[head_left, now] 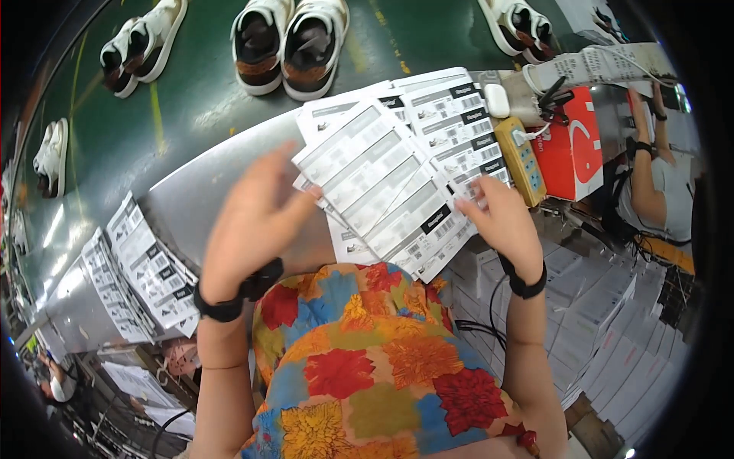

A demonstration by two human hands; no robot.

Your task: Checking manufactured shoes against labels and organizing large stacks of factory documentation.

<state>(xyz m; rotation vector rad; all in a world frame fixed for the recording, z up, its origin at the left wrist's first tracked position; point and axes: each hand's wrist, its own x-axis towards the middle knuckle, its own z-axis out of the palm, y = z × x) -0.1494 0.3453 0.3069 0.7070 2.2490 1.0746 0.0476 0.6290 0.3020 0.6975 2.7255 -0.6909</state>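
Fingers (269,170) of the left hand (248,223) are held apart, blurred, at the left edge of a white label sheet (367,172); those of the right hand (511,226) are curled by its right edge, whether pinched cannot be told. Laid between both hands, neither clearly nearer, the sheet is slanted lengthwise from upper left to lower right, over other printed sheets (451,115) on the metal counter (191,191). Beyond, white shoes (315,53) are lined up; a yellow power strip (521,162) is set at right.
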